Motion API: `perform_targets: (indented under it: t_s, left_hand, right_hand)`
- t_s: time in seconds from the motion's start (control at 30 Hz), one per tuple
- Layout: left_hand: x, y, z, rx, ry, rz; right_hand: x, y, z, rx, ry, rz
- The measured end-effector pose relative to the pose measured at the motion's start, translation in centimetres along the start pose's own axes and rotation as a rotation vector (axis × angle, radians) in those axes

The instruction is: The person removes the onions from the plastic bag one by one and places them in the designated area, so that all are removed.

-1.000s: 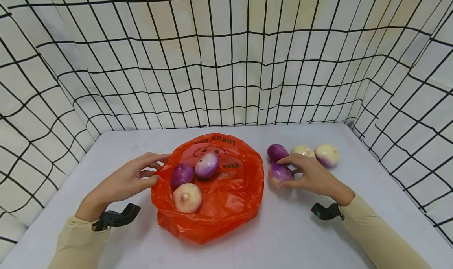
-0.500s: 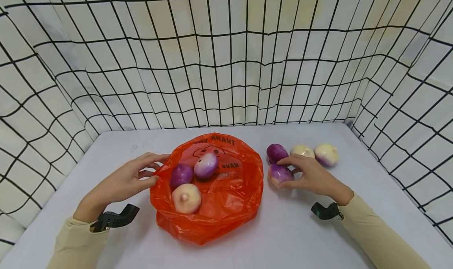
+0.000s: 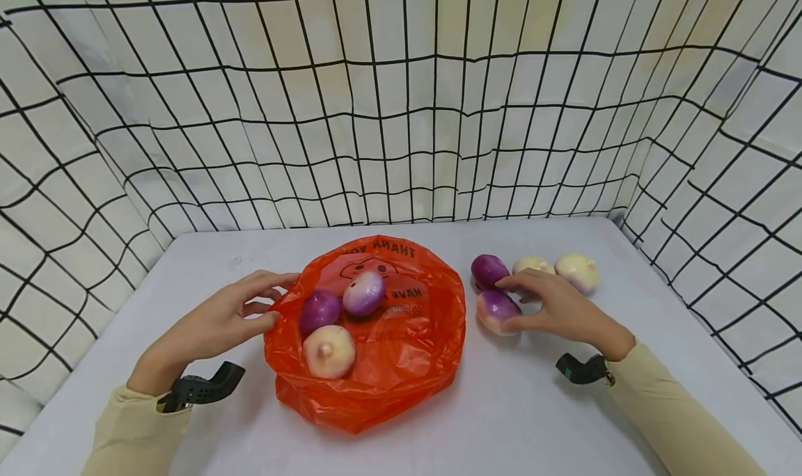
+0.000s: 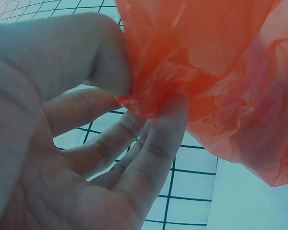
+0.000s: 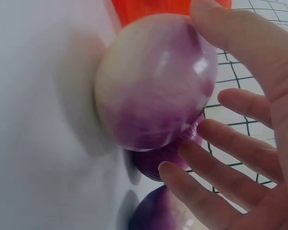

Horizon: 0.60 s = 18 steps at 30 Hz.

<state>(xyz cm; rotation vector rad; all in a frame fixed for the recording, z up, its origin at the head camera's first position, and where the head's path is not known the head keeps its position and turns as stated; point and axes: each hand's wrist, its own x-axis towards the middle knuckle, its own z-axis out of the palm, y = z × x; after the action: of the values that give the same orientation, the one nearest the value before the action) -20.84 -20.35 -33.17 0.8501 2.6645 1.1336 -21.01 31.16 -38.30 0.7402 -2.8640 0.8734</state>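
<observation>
At the left edge of the open red plastic bag [image 3: 407, 351], my left hand [image 3: 216, 323] pinches the rim; the left wrist view shows thumb and fingers of the left hand [image 4: 91, 151] on the crumpled bag [image 4: 197, 52]. Two purple onions [image 3: 321, 312] [image 3: 365, 294] and a pale one [image 3: 329, 351] lie inside. My right hand [image 3: 564, 312] is spread around a purple-and-white onion [image 3: 496, 310] on the table. In the right wrist view the thumb of the right hand [image 5: 249, 187] is at this onion [image 5: 156, 81], the other fingers apart from it.
Behind the right hand lie a dark purple onion [image 3: 489, 271] and two pale onions [image 3: 534, 264] [image 3: 578, 272]. White walls with black netting [image 3: 407, 107] stand at the back and both sides of the white table [image 3: 501, 406].
My right hand has shifted slightly right and its fingers have spread a little wider around the onion. The left hand still pinches the bag's rim.
</observation>
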Motion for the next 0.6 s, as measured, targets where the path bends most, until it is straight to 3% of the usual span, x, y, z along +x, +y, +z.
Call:
perform_targets:
  t_s: [0.3, 0.6]
  left_hand:
    - [-0.25, 0.13, -0.08, 0.012, 0.012, -0.011]
    - [-0.24, 0.05, -0.18, 0.008, 0.010, 0.030]
  right_hand:
    - [0.11, -0.31, -0.52, -0.015, 0.026, -0.038]
    - [0.11, -0.49, -0.82, -0.006, 0.025, -0.032]
